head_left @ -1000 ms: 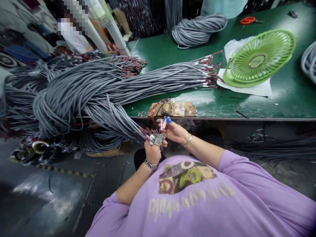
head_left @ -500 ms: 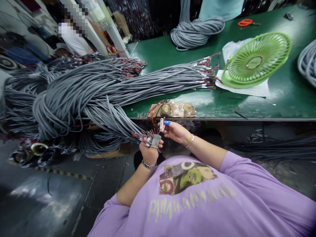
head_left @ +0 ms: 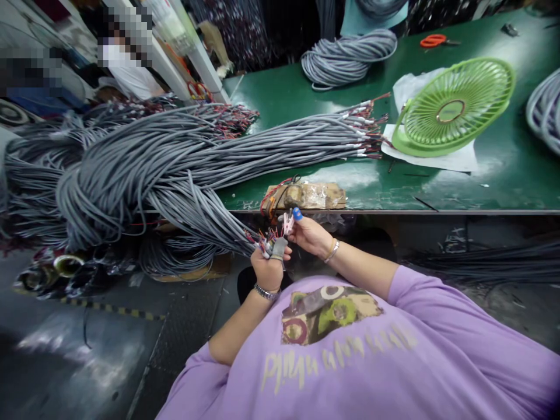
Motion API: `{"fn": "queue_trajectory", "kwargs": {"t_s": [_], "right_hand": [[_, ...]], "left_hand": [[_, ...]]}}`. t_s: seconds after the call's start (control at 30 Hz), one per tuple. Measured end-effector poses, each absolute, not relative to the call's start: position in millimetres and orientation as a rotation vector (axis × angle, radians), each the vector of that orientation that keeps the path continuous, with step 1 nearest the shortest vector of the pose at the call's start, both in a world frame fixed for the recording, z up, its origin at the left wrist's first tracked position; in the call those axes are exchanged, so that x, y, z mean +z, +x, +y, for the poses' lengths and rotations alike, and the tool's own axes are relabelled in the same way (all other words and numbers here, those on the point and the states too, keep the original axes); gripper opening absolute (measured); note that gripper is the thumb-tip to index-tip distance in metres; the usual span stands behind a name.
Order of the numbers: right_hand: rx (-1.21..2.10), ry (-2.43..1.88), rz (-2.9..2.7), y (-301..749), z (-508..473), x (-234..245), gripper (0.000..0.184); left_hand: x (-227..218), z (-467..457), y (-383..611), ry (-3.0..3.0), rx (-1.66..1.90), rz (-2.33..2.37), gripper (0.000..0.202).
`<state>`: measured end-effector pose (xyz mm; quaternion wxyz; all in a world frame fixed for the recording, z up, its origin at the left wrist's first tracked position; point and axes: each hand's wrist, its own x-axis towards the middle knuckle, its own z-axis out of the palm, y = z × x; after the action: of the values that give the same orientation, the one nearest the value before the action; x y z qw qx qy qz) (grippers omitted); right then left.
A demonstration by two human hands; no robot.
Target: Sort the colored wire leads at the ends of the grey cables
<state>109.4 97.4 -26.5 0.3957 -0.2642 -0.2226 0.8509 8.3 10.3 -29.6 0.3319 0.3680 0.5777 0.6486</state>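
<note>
My left hand (head_left: pixel 268 266), thumb wrapped in grey tape, is closed round the stripped ends of several grey cables (head_left: pixel 205 219) that trail off to the left into a big bundle. Thin red wire tips fan out above the fist. My right hand (head_left: pixel 308 234), with a blue cap on one fingertip, pinches a small pale clip-like tool (head_left: pixel 288 221) at those wire tips. Both hands sit just below the front edge of the green table (head_left: pixel 481 181).
A large heap of grey cables (head_left: pixel 131 163) lies across the table's left side and hangs down. A taped block (head_left: pixel 312 195) sits at the edge, a green fan (head_left: pixel 455 105) at right, another cable coil (head_left: pixel 345 55) and orange scissors (head_left: pixel 433 39) behind. A person (head_left: pixel 126 58) sits far left.
Both hands stay at the cable ends. The right hand drew slightly away from the fist, then came back close to the wire tips.
</note>
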Motion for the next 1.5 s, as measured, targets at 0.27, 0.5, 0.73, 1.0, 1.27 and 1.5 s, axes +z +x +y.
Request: {"fn": "queue_trajectory", "kwargs": {"t_s": [0.27,0.5,0.73,1.0,1.27,1.5], "right_hand": [[2.127,-0.685,-0.462,105.3,95.0,-25.5,0.041],[2.272,-0.726,-0.422,120.5,89.5,-33.6,0.049],[2.270,-0.810,-0.400,132.4,84.9,-41.6,0.037],[2.161,-0.825,-0.579,144.0,76.0,-49.7,0.028],[1.773,-0.806,-1.365,145.9,46.7,-29.0,0.024],[1.576,-0.697,-1.590,148.0,25.7,-30.0,0.027]], "left_hand": [[-33.6,7.4,7.3,1.002,1.659,1.508,0.014],[-19.5,2.4,3.7,0.842,1.627,1.483,0.019],[-5.7,-2.0,-9.0,0.743,1.496,1.320,0.031],[-4.0,1.2,-22.8,0.777,1.278,1.130,0.041],[-4.6,-11.9,-28.6,0.947,1.222,1.129,0.030],[-21.5,-22.1,-20.0,1.188,1.283,1.235,0.066]]}}
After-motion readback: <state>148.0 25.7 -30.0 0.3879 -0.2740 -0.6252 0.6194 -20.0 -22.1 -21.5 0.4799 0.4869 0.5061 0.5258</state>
